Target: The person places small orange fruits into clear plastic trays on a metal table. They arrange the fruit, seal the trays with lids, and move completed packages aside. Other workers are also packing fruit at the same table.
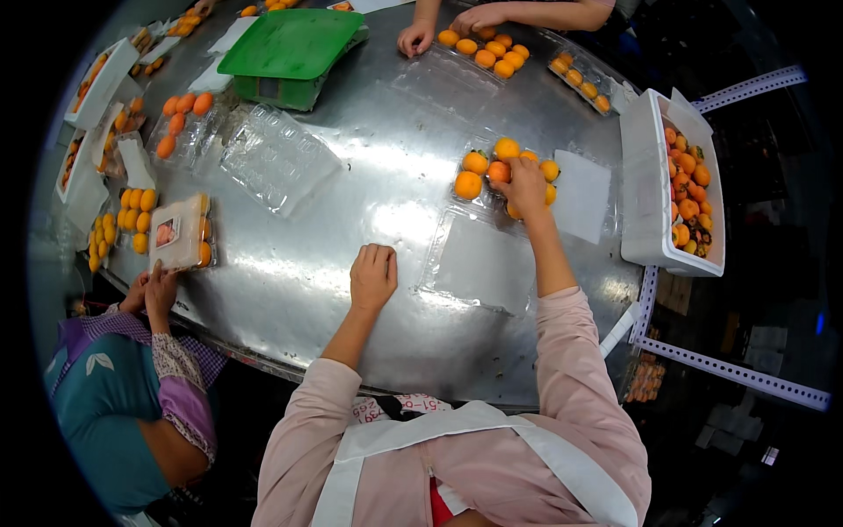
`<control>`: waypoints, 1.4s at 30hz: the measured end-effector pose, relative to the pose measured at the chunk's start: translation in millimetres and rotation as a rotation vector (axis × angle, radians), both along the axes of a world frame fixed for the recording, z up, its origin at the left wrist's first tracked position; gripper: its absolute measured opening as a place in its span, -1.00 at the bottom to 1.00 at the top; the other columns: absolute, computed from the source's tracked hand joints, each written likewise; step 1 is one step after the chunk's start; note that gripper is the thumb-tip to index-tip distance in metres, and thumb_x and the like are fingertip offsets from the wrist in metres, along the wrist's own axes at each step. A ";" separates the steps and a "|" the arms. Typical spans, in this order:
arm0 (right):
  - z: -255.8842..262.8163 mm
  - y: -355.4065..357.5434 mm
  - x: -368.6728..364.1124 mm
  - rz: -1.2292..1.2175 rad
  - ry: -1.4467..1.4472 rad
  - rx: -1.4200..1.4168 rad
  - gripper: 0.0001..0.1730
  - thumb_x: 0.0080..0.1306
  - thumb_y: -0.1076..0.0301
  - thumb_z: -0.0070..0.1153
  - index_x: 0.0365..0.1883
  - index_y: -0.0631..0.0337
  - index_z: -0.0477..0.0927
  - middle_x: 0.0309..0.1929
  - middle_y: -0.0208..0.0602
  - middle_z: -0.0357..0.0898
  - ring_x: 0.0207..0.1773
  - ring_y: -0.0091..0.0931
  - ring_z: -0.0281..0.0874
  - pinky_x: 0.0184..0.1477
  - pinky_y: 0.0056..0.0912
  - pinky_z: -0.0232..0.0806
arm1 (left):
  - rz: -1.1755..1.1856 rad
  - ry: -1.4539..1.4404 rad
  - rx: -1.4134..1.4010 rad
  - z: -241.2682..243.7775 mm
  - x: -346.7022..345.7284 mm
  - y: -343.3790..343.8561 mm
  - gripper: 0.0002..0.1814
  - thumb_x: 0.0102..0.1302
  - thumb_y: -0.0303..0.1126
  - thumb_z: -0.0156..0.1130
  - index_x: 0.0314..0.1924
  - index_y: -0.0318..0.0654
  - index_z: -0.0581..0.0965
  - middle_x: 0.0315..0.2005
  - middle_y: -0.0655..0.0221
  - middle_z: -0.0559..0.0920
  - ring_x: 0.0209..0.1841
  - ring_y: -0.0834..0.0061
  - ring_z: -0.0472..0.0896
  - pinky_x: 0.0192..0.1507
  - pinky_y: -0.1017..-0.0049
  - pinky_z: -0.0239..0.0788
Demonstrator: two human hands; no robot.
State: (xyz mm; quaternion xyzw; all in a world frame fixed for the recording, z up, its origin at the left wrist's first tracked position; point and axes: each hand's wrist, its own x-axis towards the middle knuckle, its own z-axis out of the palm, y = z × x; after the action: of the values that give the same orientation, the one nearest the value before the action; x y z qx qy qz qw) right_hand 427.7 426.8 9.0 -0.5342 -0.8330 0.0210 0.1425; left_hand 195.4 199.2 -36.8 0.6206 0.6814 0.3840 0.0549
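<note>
My right hand (525, 188) is over a clear plastic clamshell tray (484, 204), its fingers closed around an orange persimmon (498, 172). Other persimmons, among them a yellower persimmon (467, 185) at the left, sit around it in the tray; the hand hides part of them. The tray's transparent lid (484, 260) lies folded back towards me, with a whitish sheet seen at it. To the right of the tray is a white sheet (581, 194). My left hand (374, 277) rests on the metal table (316, 277), fingers curled in, with nothing seen in it.
A white foam box (639, 191) of persimmons stands at the right edge. Left of centre are empty clear trays (280, 158) and a green-topped scale (290, 46). A co-worker's hands (158, 290) hold a closed pack (178, 234); another person's hand (416, 36) is across the table.
</note>
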 end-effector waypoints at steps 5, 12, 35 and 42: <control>14.3 1.1 2.0 -0.047 0.126 -0.166 -0.59 0.01 0.14 0.28 -0.24 0.20 0.57 -0.26 -0.25 0.53 -0.17 -0.36 0.47 -0.14 -0.32 0.32 | 0.011 0.015 0.001 0.7 -1.9 -0.9 -0.94 0.09 -0.51 0.16 -0.41 -0.23 0.45 -0.45 0.33 0.46 -0.35 0.29 0.45 -0.37 0.39 0.33; 23.8 -6.6 20.5 -0.307 1.342 -0.848 -0.51 0.29 0.02 -0.02 -0.05 0.30 0.47 -0.18 -0.22 0.55 -0.26 -0.47 0.53 -0.21 -0.50 0.39 | 0.014 -0.035 -0.032 4.6 1.1 0.4 -0.95 0.11 -0.51 0.15 -0.39 -0.24 0.47 -0.43 0.31 0.48 -0.31 0.27 0.47 -0.32 0.36 0.33; 27.2 25.2 -5.4 -0.415 1.962 -1.031 -0.62 0.26 0.22 0.02 -0.11 0.37 0.39 -0.21 -0.08 0.47 -0.17 -0.35 0.51 -0.17 -0.40 0.48 | 0.011 -0.013 -0.010 1.1 0.0 -0.7 -0.94 0.10 -0.52 0.15 -0.42 -0.22 0.45 -0.44 0.33 0.46 -0.35 0.30 0.45 -0.34 0.39 0.33; 32.5 6.6 -20.3 -0.086 -0.074 -0.272 -0.71 -0.02 0.25 0.14 -0.32 0.15 0.63 -0.27 -0.20 0.61 -0.16 -0.29 0.57 -0.10 -0.23 0.39 | 0.001 -0.005 0.006 2.4 -1.0 0.7 -0.94 0.09 -0.52 0.16 -0.42 -0.23 0.45 -0.45 0.33 0.46 -0.35 0.29 0.45 -0.35 0.39 0.33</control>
State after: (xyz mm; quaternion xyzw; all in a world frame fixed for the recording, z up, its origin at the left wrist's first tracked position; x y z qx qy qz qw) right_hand 407.4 433.4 41.5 -0.5844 -0.8034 0.1077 0.0389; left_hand 194.4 199.9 -34.3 0.6193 0.6805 0.3878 0.0546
